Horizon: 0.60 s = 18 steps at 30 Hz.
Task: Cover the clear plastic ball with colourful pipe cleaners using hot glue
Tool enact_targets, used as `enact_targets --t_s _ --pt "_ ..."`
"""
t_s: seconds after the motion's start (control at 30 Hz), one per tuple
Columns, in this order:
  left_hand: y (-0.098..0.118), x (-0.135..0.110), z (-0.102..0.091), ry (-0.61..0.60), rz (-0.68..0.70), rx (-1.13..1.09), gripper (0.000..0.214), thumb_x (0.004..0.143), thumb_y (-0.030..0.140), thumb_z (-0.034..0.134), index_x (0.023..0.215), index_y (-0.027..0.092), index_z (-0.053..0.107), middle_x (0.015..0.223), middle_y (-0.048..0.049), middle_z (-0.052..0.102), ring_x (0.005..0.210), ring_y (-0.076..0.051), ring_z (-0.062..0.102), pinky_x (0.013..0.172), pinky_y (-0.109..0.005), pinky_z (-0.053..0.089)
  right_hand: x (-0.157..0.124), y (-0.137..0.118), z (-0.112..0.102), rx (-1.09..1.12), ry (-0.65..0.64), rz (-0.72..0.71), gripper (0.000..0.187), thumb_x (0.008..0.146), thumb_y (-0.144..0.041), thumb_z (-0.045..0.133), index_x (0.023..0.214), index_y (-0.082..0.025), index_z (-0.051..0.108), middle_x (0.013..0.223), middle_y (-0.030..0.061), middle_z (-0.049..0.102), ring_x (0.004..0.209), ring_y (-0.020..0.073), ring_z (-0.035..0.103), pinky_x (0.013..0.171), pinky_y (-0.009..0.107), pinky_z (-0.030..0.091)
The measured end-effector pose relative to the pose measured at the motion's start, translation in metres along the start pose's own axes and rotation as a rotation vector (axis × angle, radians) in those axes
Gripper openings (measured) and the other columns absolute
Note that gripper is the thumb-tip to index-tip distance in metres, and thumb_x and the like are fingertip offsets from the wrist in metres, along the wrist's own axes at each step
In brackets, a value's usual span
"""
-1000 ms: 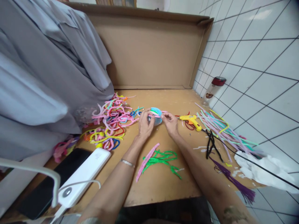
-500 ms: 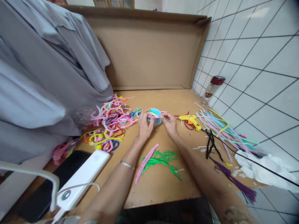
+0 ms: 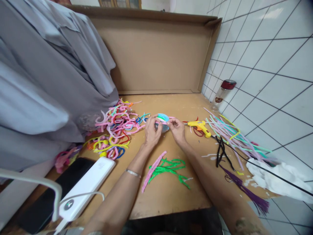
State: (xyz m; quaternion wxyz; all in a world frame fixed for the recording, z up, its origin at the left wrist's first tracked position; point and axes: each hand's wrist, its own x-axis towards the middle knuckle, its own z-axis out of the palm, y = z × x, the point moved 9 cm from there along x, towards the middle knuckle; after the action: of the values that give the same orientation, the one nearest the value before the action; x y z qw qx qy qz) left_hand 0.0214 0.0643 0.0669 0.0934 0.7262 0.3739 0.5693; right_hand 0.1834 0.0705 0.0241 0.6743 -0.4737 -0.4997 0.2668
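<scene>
Between my hands is a small, round, see-through container [image 3: 166, 128], its upper part covered in bands of blue and green pipe cleaner [image 3: 162, 116]. A pink pipe cleaner [image 3: 164, 122] runs across its near side. My left hand [image 3: 152, 130] is closed, pinching the pink strand at the container's left side. On the right side, the fingertips of my right hand [image 3: 178, 130] pinch the same strand. My fingers hide part of the container. Nearer to me lie twisted green pipe cleaners [image 3: 168, 168] and a pink twisted length [image 3: 154, 171].
A yellow glue gun [image 3: 199, 125] lies to the right, its black cord trailing. Beyond it are loose pastel pipe cleaners [image 3: 225, 130], a purple tassel [image 3: 246, 189] and a red-lidded bottle [image 3: 222, 93]. A tangled colourful pile [image 3: 119, 124] and a white power bank [image 3: 90, 186] are left.
</scene>
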Motion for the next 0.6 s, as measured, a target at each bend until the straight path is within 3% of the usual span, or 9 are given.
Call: enact_targets --t_s 0.6 --pt "-0.0049 0.0002 -0.0005 0.022 -0.013 -0.006 0.008 0.089 0.027 0.051 0.089 0.02 0.055 0.109 -0.0095 0.065 0.112 -0.022 0.059 0.098 -0.04 0.045 0.0007 -0.0019 -0.0021 0.058 -0.015 -0.025 0.015 0.074 -0.035 0.066 0.073 -0.02 0.066 0.089 0.0034 0.069 0.079 0.0157 0.062 0.073 0.028 0.049"
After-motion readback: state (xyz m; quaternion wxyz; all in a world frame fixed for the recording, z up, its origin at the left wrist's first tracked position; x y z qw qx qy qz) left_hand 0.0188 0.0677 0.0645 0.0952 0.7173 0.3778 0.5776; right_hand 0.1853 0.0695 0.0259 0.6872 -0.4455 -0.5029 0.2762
